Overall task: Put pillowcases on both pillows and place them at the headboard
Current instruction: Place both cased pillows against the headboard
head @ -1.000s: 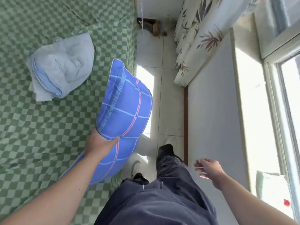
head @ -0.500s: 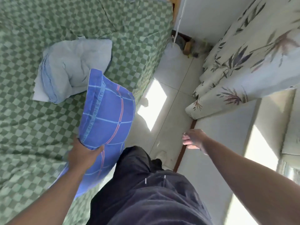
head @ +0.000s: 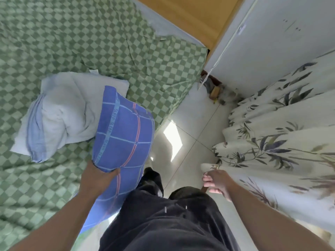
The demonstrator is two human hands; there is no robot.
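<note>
Left hand (head: 98, 178) gripping the blue plaid pillow (head: 123, 138) near its lower end, fingers curled round it, held upright at centre frame over the edge of the green checked bed (head: 63, 42). Pale second pillow (head: 59, 113) lying crumpled on the bed, left of centre, just behind the blue one. Right hand (head: 217, 183) lower right, empty, fingers loosely curled, beside the leaf-print curtain (head: 281, 133). Wooden headboard (head: 190, 13) at top.

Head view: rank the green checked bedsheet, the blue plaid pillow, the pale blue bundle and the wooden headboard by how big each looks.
1. Green checked bedsheet, by far the largest.
2. and 3. Blue plaid pillow and pale blue bundle look alike; the pillow is held nearer the camera, so unranked.
4. Wooden headboard, only partly in frame.
</note>
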